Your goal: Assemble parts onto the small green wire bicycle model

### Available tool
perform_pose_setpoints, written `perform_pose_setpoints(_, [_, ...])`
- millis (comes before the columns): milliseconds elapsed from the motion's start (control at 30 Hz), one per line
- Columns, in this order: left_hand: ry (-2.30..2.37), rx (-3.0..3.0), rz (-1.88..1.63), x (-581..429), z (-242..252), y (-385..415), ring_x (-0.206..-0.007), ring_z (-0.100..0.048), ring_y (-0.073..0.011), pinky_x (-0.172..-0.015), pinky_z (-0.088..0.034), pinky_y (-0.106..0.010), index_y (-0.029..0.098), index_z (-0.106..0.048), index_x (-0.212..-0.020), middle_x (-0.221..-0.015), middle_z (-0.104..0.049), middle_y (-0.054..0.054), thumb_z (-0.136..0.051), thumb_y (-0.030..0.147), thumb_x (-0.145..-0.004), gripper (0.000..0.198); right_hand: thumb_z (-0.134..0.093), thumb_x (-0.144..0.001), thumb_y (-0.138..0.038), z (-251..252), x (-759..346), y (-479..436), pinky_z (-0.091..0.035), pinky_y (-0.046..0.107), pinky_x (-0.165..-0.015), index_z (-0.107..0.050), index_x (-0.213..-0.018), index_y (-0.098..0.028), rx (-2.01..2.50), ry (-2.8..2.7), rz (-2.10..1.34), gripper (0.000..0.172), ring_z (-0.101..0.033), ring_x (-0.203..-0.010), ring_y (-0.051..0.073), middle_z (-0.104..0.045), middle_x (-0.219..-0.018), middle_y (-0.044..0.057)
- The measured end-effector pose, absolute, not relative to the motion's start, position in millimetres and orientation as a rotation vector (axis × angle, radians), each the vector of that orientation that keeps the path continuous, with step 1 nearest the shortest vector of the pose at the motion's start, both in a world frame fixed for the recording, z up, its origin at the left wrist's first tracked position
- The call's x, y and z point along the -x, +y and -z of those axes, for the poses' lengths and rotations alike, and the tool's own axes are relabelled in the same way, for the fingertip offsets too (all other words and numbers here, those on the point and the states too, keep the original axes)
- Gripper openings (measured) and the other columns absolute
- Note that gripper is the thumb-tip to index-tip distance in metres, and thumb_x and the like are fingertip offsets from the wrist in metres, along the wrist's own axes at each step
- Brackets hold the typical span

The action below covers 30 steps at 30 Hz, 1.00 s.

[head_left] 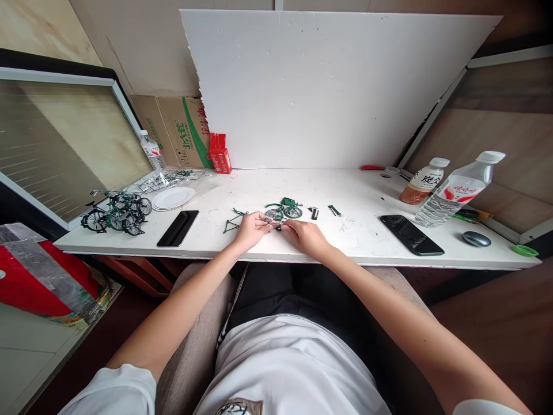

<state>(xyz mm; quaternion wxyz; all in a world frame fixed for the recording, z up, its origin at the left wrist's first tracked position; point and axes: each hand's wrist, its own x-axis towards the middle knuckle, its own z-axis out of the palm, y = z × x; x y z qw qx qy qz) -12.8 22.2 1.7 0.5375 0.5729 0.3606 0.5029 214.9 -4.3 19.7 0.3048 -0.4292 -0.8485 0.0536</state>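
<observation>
My left hand and my right hand rest on the near edge of a white table, fingertips meeting over a small wheel part of a green toy bicycle. Both hands are pinched shut on small pieces there; what the right hand holds is too small to name. Just beyond lie more green bicycle parts, and a bare green frame lies by my left hand. Two small metal pieces and a green piece lie to the right.
Finished green model bicycles stand at the table's left end beside white plates and a black tray. A black phone, two bottles, a mouse sit right. A white foam board leans behind.
</observation>
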Motion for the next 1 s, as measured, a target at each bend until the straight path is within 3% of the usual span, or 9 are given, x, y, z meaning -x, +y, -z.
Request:
perform_pose_setpoints(133, [0.893, -1.399, -1.196, 11, -3, 20, -0.094, -0.082, -0.0305, -0.1, -0.062, -0.056, 0.02, -0.061, -0.083, -0.096, -0.084, -0.013, -0.097, 0.034, -0.071, 0.04, -0.04, -0.116, -0.039, -15, -215, -4, -0.033, 0.03, -0.062, -0.072, -0.104, -0.02, 1.105, -2.381, 0.182, 0.039, -0.064, -0.07, 0.021, -0.076, -0.086, 0.011])
perform_pose_setpoints(233, [0.908, -1.435, -1.219, 8, -5, 16, -0.095, -0.082, -0.0314, -0.098, -0.063, -0.055, 0.02, -0.063, -0.083, -0.096, -0.084, -0.013, -0.093, 0.03, -0.074, 0.034, -0.041, -0.116, -0.039, -17, -216, -6, -0.033, 0.03, -0.062, -0.072, -0.101, -0.019, 1.106, -2.377, 0.106, 0.04, -0.06, -0.064, 0.02, -0.074, -0.077, 0.009])
perform_pose_setpoints(367, [0.891, -1.481, -1.271, 4, -13, 8, -0.099, -0.081, -0.0313, -0.099, -0.062, -0.054, 0.02, -0.06, -0.084, -0.097, -0.084, -0.013, -0.088, 0.025, -0.078, 0.029, -0.039, -0.115, -0.05, -26, -211, -12, -0.037, 0.03, -0.063, -0.074, -0.097, -0.019, 1.077, -2.226, -0.407, 0.05, -0.051, -0.057, 0.016, -0.067, -0.07, 0.004])
perform_pose_setpoints(500, [0.92, -1.554, -1.303, 2, -18, 1, -0.099, -0.081, -0.0309, -0.1, -0.061, -0.052, 0.021, -0.059, -0.083, -0.096, -0.084, -0.011, -0.081, 0.02, -0.082, 0.023, -0.047, -0.104, -0.073, -36, -209, -17, -0.025, 0.027, -0.051, -0.072, -0.089, -0.019, 1.118, -1.987, -0.99, 0.062, -0.026, -0.049, 0.011, -0.035, -0.054, -0.007])
perform_pose_setpoints(600, [0.918, -1.605, -1.32, 2, -19, 0, -0.101, -0.08, -0.0307, -0.098, -0.062, -0.05, 0.022, -0.06, -0.083, -0.101, -0.084, -0.012, -0.077, 0.02, -0.085, 0.017, -0.06, -0.096, -0.075, -42, -210, -19, -0.021, 0.026, -0.048, -0.066, -0.094, -0.021, 1.068, -1.767, -1.479, 0.055, -0.018, -0.05, 0.01, -0.024, -0.058, -0.011])
perform_pose_setpoints(667, [0.889, -1.634, -1.316, 4, -21, 1, -0.102, -0.08, -0.0306, -0.097, -0.062, -0.049, 0.022, -0.061, -0.084, -0.105, -0.084, -0.012, -0.076, 0.022, -0.087, 0.015, -0.063, -0.095, -0.071, -44, -209, -19, -0.022, 0.026, -0.047, -0.063, -0.097, -0.022, 1.026, -1.668, -1.631, 0.05, -0.018, -0.05, 0.011, -0.022, -0.06, -0.011])
perform_pose_setpoints(767, [0.883, -1.668, -1.306, 8, -26, 3, -0.103, -0.08, -0.0312, -0.098, -0.062, -0.051, 0.021, -0.062, -0.087, -0.11, -0.084, -0.013, -0.076, 0.024, -0.089, 0.014, -0.052, -0.102, -0.072, -44, -204, -20, -0.026, 0.027, -0.048, -0.066, -0.099, -0.021, 1.058, -1.748, -1.464, 0.053, -0.024, -0.05, 0.012, -0.028, -0.059, -0.009])
perform_pose_setpoints(900, [0.903, -1.684, -1.3, 11, -32, 3, -0.103, -0.08, -0.0307, -0.102, -0.061, -0.053, 0.02, -0.065, -0.09, -0.112, -0.083, -0.014, -0.076, 0.025, -0.09, 0.011, -0.042, -0.111, -0.061, -35, -201, -20, -0.039, 0.03, -0.062, -0.07, -0.105, -0.021, 1.131, -2.063, -0.65, 0.049, -0.052, -0.061, 0.018, -0.064, -0.074, 0.003])
perform_pose_setpoints(1000, [0.9, -1.676, -1.296, 8, -33, 0, -0.104, -0.08, -0.0311, -0.103, -0.061, -0.052, 0.02, -0.068, -0.092, -0.109, -0.083, -0.014, -0.076, 0.024, -0.09, 0.009, -0.037, -0.115, -0.044, -26, -206, -17, -0.036, 0.03, -0.062, -0.069, -0.119, -0.021, 1.143, -2.279, -0.145, 0.04, -0.06, -0.063, 0.021, -0.072, -0.08, 0.008])
